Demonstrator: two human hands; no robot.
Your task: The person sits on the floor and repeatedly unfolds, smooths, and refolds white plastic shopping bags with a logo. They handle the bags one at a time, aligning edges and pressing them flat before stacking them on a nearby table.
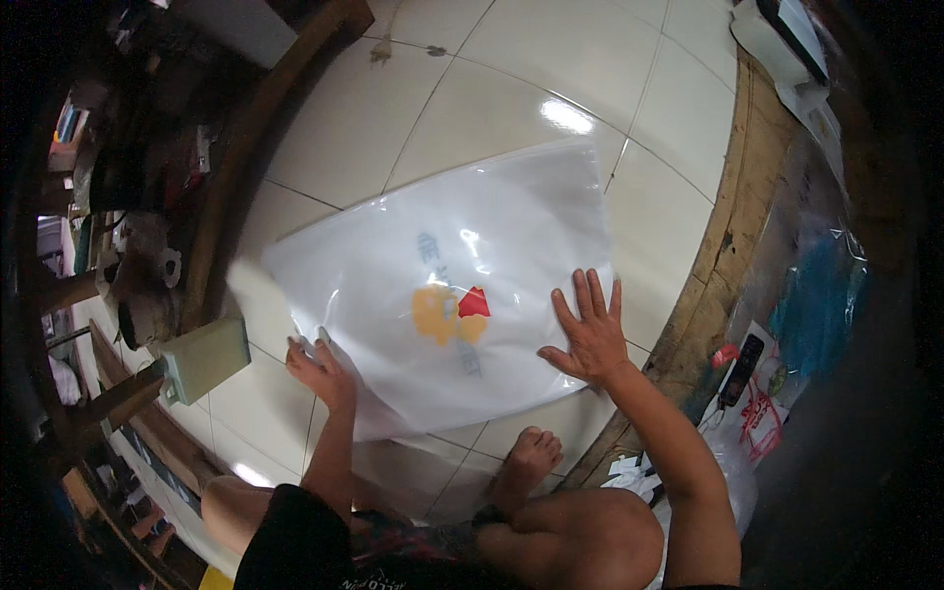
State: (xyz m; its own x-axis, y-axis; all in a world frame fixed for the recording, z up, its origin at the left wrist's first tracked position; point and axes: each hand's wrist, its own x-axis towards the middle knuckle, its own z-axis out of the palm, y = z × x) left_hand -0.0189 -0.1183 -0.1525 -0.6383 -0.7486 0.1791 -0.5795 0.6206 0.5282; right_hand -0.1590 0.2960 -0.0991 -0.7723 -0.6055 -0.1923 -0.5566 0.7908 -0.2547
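Note:
A large translucent white plastic bag (374, 256) lies spread on the tiled floor in front of me. Blurred yellow and blue print shows through its middle, along with a small red patch (474, 303). My right hand (593, 339) presses flat on the bag's right part, fingers spread and palm down, gripping nothing. At the left edge, my left hand (324, 376) has its fingers bent around the plastic, with the edge seemingly pinched between thumb and fingers. The plastic partly covers those fingertips.
A wooden beam (703, 285) runs along the right, with clear plastic, a blue bundle (821, 295) and a black remote control (740, 372) beyond it. Wooden framing (231, 147) and a pale green box (206, 361) stand left. My bare foot (534, 452) rests near the bag's lower edge.

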